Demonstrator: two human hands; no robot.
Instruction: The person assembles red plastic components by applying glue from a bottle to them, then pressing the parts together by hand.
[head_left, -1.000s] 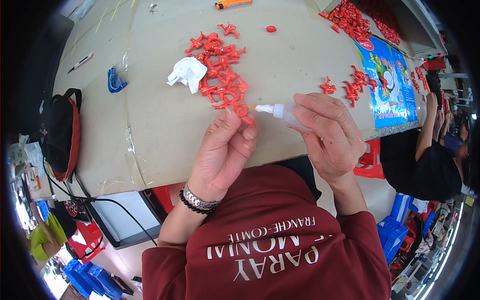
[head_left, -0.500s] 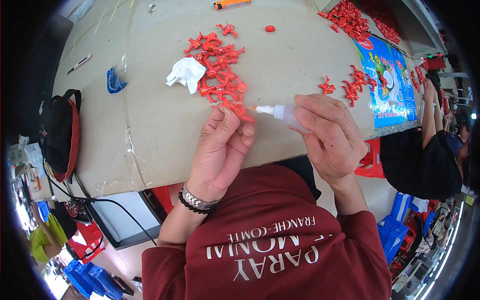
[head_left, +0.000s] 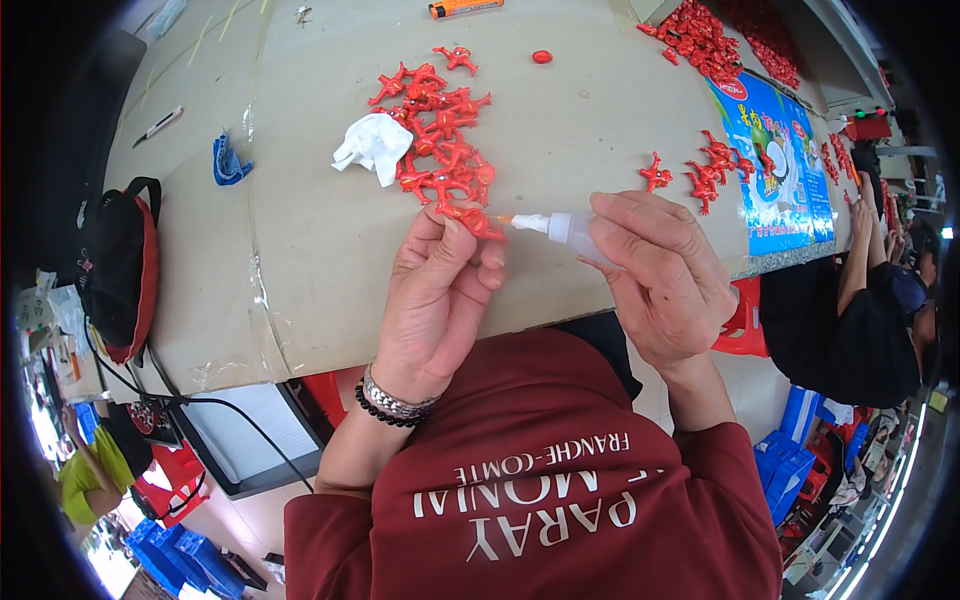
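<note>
Between the thumb and fingers of my left hand (head_left: pixel 437 290) is a small red plastic figure (head_left: pixel 474 221). My right hand (head_left: pixel 665 270) grips a translucent squeeze bottle (head_left: pixel 574 232) with a white nozzle. Its thin orange tip points left and meets or nearly meets the figure; contact cannot be made out. Just beyond my left hand lies a pile of similar red figures (head_left: pixel 440 130). A crumpled white tissue (head_left: pixel 373 148) rests against the pile's left side.
At the right, a few red figures (head_left: pixel 656 173) lie beside a blue printed sheet (head_left: pixel 765 165). A large heap of red parts (head_left: pixel 700 40) sits far right. Leftward are a blue object (head_left: pixel 230 162), a cutter knife (head_left: pixel 160 127) and a black bag (head_left: pixel 122 270). Another person (head_left: pixel 850 310) works at right.
My left hand has shifted slightly left and turned the red figure a little. The bottle stays almost in place in my right hand. The person at right has moved their arms.
</note>
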